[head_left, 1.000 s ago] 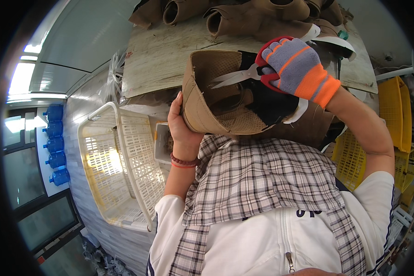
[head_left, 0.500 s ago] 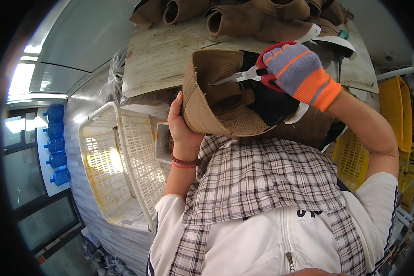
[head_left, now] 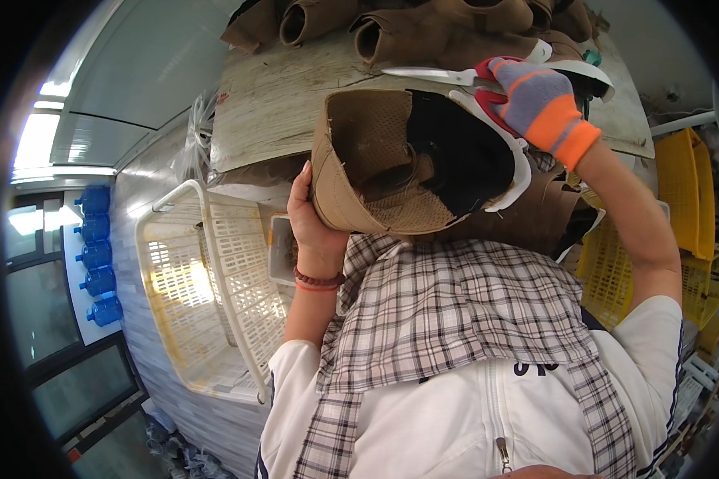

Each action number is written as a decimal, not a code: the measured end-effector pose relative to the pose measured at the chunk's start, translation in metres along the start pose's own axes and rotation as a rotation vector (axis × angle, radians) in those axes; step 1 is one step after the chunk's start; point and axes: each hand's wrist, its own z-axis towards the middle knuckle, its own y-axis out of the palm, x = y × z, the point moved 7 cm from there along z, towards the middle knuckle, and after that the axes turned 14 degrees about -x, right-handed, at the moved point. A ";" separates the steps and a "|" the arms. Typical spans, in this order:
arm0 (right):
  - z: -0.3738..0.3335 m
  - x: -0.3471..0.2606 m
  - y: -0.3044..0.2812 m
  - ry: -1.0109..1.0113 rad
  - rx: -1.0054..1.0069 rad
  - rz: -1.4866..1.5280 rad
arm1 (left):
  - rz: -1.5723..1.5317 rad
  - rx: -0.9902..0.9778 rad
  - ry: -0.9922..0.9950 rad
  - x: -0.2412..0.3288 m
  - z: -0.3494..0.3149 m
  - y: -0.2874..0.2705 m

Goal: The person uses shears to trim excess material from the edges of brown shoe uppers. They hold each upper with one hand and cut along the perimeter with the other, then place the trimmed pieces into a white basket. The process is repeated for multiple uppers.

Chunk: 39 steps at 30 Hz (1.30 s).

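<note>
My bare left hand [head_left: 318,215] grips the left side of a brown boot upper [head_left: 321,176], its thumb up along the outer wall. The upper's wide opening faces me, showing tan mesh lining, a black lining panel and a white strip along the right edge. In my right hand [head_left: 535,100], in a grey and orange glove, is a pair of scissors [head_left: 439,76] with red handles. Their blades look closed and point left, beyond the far edge of the upper and apart from it. The glove covers part of the handles.
Several brown boot uppers [head_left: 407,36] lie along the far side of the wooden table [head_left: 272,112]. A white plastic basket [head_left: 208,295] stands at the left, beside a small grey bin [head_left: 281,247]. Yellow crates [head_left: 683,191] are at the right. Blue water bottles [head_left: 97,255] line the far left.
The scissors have come out of the upper's opening and moved away to its far side, their blades closing. My left hand has shifted slightly left with the upper, baring more black lining.
</note>
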 end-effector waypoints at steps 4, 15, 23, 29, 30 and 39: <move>-0.013 0.000 0.007 -0.092 -0.122 -0.331 | -0.050 -0.140 -0.047 0.000 0.002 -0.008; -0.019 0.000 0.019 -0.129 -0.204 -0.318 | -0.061 -0.171 -0.060 -0.003 0.004 -0.011; -0.024 0.015 0.021 -0.047 -0.309 -0.314 | -0.035 -0.106 -0.032 -0.002 0.002 -0.010; -0.023 0.001 0.019 -0.151 -0.215 -0.311 | -0.059 -0.171 -0.055 -0.005 0.005 -0.007; -0.021 0.001 0.021 -0.147 -0.228 -0.327 | -0.058 -0.157 -0.051 -0.004 0.004 -0.007; -0.015 0.001 0.028 -0.140 -0.265 -0.343 | -0.063 -0.169 -0.059 -0.004 0.005 -0.005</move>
